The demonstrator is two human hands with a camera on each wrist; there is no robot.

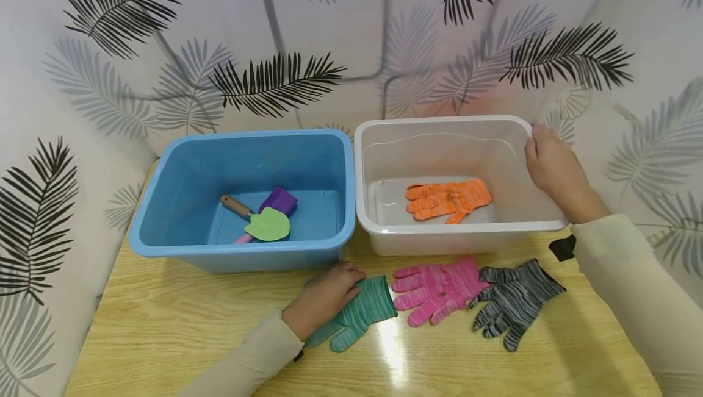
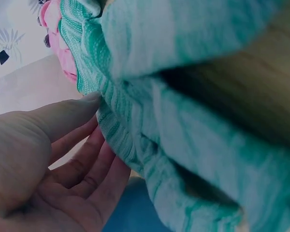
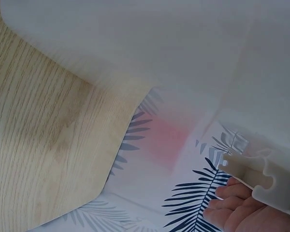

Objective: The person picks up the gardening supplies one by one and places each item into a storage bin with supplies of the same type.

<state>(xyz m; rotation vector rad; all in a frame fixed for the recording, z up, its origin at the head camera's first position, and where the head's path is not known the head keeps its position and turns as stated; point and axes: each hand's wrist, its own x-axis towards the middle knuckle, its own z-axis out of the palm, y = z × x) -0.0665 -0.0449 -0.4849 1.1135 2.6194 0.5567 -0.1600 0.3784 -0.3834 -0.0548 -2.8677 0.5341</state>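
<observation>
My left hand is over a green knitted glove on the table. In the left wrist view, the thumb and fingers pinch the edge of the green glove. At the right, my right hand grips the side rim of a white plastic tub; its fingers curl under that rim in the right wrist view. An orange glove lies inside the tub. A pink glove and a grey-black striped glove lie in front of it, their edges touching.
Left of the white tub stands a blue tub. It holds a green-bladed trowel with a wooden handle and a purple tool. A leaf-patterned cloth hangs behind the wooden table.
</observation>
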